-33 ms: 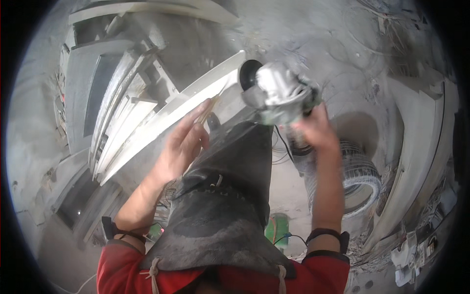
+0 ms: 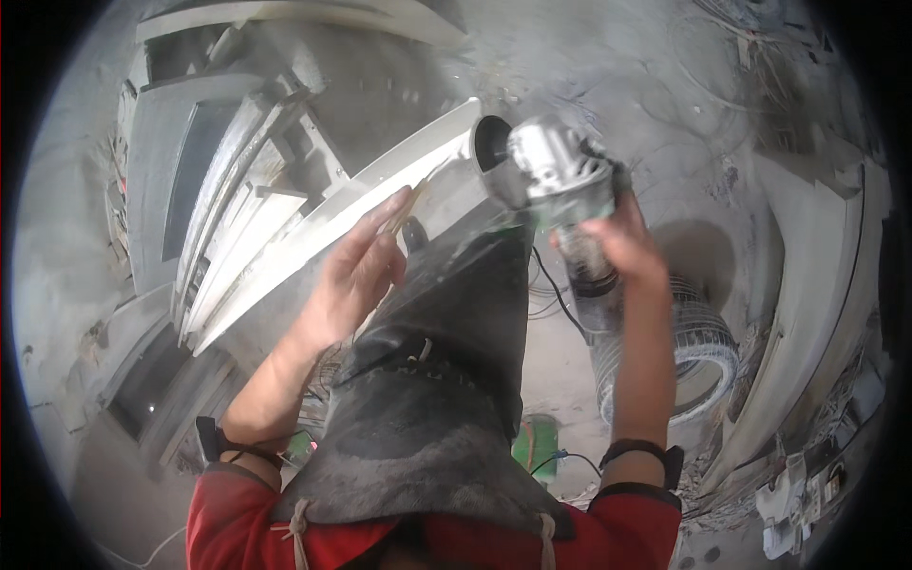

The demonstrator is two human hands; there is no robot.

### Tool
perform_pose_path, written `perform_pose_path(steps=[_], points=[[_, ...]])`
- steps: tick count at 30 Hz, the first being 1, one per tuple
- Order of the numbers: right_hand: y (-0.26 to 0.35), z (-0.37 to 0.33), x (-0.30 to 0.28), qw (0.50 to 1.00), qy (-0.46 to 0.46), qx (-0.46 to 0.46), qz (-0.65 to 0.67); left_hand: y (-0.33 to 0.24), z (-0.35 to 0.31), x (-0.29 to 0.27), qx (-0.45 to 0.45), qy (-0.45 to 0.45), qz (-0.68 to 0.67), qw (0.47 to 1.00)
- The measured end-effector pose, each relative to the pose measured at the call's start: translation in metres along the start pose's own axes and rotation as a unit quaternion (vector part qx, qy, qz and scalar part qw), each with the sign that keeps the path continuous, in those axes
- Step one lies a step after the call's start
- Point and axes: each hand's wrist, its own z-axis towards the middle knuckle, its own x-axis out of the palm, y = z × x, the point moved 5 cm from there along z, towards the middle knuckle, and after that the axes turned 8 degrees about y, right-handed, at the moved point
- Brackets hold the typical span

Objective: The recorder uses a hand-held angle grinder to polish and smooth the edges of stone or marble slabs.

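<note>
Right hand grips grinder at 1 o'clock, shifted slightly toward 3 since last frame; I see left hand, near unmoved, holding panel at 10 o'clock

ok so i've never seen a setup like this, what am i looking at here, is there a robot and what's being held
No robot: these are a person's own bare hands. The camera sits on the person's head and looks down; its fisheye lens bends straight edges and leaves the dark rim.

The right hand grips a power tool, slightly blurred, with a dark disc near the far end of a long white panel. The left hand is at that panel; its exact grip is hard to make out.

A dark apron covers the person's front. No tabletop shows: on the dusty floor lie a tyre to the right and more pale parts to the left.
</note>
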Motion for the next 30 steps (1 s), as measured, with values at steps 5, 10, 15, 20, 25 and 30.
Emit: perform_pose_path(steps=[5, 10, 15, 20, 25, 30], points=[[-0.028, 0.007, -0.028, 0.976, 0.019, 0.143, 0.162, -0.007, 0.008, 0.003, 0.026, 0.022, -0.002, 0.999], [-0.005, -0.008, 0.066, 0.984, -0.112, -0.076, -0.113, -0.002, 0.001, -0.017, 0.012, -0.012, -0.009, 1.0], [-0.015, -0.007, 0.093, 0.907, -0.112, -0.041, -0.403, -0.013, 0.004, -0.019, -0.029, -0.021, -0.016, 0.999], [0.004, 0.006, 0.012, 0.985, -0.028, -0.163, -0.056, -0.015, 0.017, -0.012, -0.04, -0.017, 0.011, 0.999], [-0.026, 0.022, -0.033, 0.99, 0.015, 0.101, 0.102, -0.024, 0.02, -0.009, -0.03, -0.012, 0.071, 0.997], [0.004, -0.002, 0.033, 0.965, -0.096, -0.146, -0.198, -0.02, 0.007, -0.015, -0.025, -0.019, 0.065, 0.997]])
